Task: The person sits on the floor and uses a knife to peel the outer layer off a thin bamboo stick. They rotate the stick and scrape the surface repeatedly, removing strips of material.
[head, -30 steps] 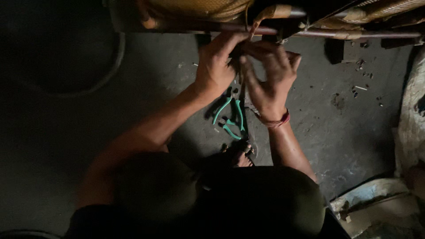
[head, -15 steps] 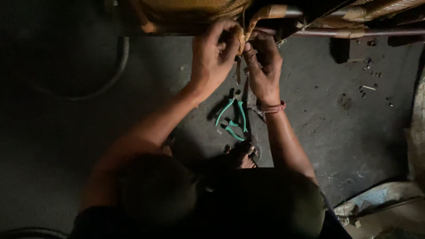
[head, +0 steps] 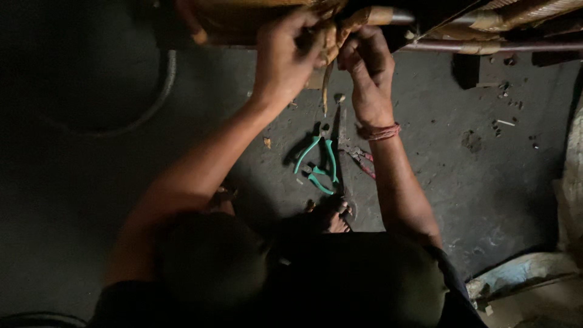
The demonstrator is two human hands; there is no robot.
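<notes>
both hands (head: 328, 58) grip a tan strip (head: 331, 45), its top cut off.

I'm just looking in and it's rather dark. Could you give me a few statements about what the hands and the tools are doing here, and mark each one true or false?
1. Both hands are up at the cane strip. True: the left hand and right hand both work on it.
2. The green pliers are in the right hand. False: they lie on the floor between the arms.
3. A red band is on the right wrist. True.
4. A red-handled tool lies beside the green pliers. True.
5. The left hand rests on the floor. False: it is raised at the strip.
</notes>
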